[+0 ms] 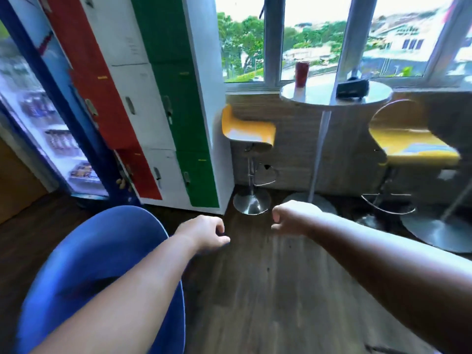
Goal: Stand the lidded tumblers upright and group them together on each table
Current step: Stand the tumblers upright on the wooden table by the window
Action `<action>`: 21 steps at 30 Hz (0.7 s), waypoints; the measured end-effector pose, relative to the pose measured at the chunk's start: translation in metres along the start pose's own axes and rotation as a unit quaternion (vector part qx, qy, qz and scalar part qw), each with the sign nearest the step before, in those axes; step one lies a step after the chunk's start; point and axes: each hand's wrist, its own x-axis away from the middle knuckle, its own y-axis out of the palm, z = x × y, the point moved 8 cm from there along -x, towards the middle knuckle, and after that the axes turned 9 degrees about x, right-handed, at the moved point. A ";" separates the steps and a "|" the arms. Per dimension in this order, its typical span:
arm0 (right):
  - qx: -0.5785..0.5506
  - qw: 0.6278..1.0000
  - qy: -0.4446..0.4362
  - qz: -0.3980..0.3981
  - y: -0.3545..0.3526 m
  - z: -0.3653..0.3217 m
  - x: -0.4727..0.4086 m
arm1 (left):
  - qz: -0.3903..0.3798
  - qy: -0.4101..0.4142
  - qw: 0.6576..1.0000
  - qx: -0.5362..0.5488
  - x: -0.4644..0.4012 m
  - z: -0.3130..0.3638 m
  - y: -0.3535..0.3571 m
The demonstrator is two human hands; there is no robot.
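1. Nearest, the left hand (204,232) and right hand (291,217) reach out over the wooden floor (255,290), fingers loosely curled, holding nothing.
2. A blue chair (97,251) sits under the left arm.
3. Farther off, a red tumbler (302,74) stands upright on the round table (319,97) by the window, near a dark box (352,88) whose contents I cannot make out.
4. Judging by this, the step is the approach; next comes walking over and checking for more tumblers.
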 end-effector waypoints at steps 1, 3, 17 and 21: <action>-0.002 1.000 0.013 0.001 -0.001 0.018 -0.006 | -0.003 0.012 1.000 -0.003 -0.015 0.014 -0.001; -0.013 0.999 0.041 0.000 -0.002 0.049 -0.018 | -0.010 0.034 0.999 -0.019 -0.045 0.037 -0.003; -0.066 0.985 0.156 -0.006 -0.017 0.201 -0.186 | -0.031 0.130 0.990 -0.044 -0.298 0.127 -0.062; -0.106 0.974 0.200 -0.004 -0.026 0.257 -0.226 | -0.042 0.175 0.981 -0.077 -0.370 0.175 -0.083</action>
